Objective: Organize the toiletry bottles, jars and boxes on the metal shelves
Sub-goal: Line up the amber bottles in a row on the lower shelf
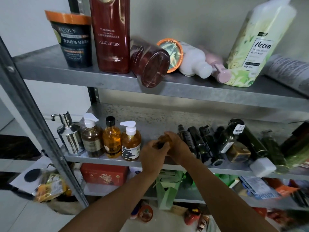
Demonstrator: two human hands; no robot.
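Presently, on the upper shelf [66, 76], a black tub [73, 41] with an orange lid reads "ZCOLY" above Chinese characters. Just right of it stands a tall red bottle [112, 39] marked "TURKISH ROSE" and "ALICEHEBN". A second red bottle [148, 64] lies on its side, its base overhanging the near edge. Far right, a green and white bottle [257, 44] labelled "Accen" leans to the right; its smaller print is too blurred to read. On the middle shelf [100, 159], a row stands upright at left: a chrome dispenser [70, 136], a brown pump bottle [91, 139], an amber bottle [111, 139] with a black cap and a figure "8", and an amber pump bottle [131, 144] bearing one large black Chinese character. Both forearms reach in from the near edge. The left hand [153, 154] and right hand [177, 146] are together, fingers curled round a small amber bottle [162, 139], held just above the middle shelf, right of the upright row. Dark bottles [200, 143] lie jumbled to the right.
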